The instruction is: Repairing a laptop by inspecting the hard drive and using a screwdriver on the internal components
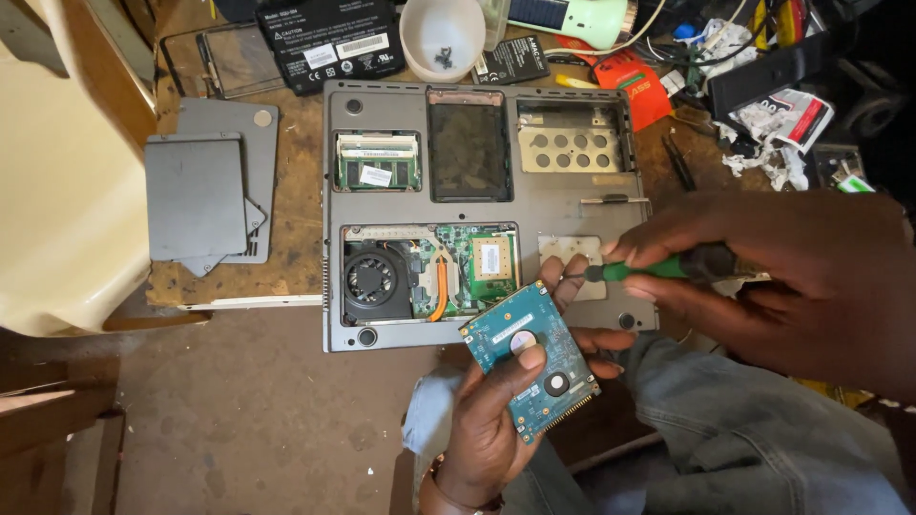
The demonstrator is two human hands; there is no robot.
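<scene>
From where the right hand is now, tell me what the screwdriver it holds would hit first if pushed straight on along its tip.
The right hand points the green-handled screwdriver leftward. Straight on, its tip would probably first meet the left hand's fingers holding the blue hard drive; depth is unclear, so it may pass above them toward the open laptop base.

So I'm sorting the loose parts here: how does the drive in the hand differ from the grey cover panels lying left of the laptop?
The hard drive is held tilted in the left hand, above the lap; the cover panels lie flat on the wooden bench. The hard drive shows a blue-green circuit board with a connector edge; the cover panels are plain grey. The hard drive is one piece; the cover panels are two, overlapped. All sit off the opened laptop.
</scene>
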